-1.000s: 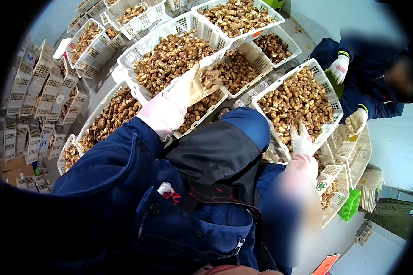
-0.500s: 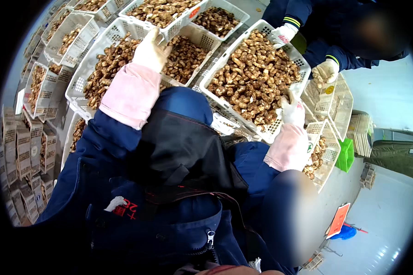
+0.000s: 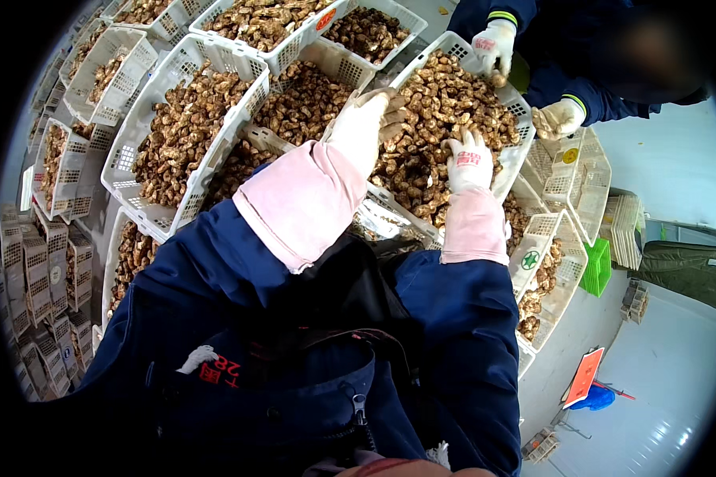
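Both hands shifted onto mushrooms (image 3: 437, 119); fingers (image 3: 390, 107) touching.

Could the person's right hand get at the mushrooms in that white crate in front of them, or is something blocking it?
Probably yes. The right hand already lies on the mushrooms in the white crate, with nothing covering the heap. The co-worker's gloved hands are at the crate's far edge, apart from it.

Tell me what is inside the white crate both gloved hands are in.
The white crate is heaped with brown mushrooms. The left hand and right hand rest on the pile. The crate's bottom is covered.
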The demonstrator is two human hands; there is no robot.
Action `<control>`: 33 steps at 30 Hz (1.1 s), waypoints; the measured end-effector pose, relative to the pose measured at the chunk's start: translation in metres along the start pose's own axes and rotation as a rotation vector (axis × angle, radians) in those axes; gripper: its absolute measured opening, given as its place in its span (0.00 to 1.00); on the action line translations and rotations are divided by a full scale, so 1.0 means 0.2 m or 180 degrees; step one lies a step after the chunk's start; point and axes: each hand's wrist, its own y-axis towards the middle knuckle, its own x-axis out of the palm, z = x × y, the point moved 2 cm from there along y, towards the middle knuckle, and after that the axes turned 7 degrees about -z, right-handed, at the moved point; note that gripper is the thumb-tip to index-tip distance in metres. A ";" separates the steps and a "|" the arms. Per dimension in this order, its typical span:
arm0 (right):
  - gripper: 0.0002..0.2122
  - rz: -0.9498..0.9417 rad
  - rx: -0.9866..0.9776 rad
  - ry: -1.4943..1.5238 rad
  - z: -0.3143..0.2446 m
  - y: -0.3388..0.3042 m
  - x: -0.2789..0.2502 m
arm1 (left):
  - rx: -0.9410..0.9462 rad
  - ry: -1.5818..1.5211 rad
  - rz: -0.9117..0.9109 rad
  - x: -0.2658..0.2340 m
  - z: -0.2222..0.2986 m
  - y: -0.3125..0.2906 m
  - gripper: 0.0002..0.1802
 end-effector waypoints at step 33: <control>0.15 0.0942 0.2069 0.3993 0.55 -1.78 0.06 | -0.0373 0.0659 -0.0925 0.09 -0.05 -0.03 0.19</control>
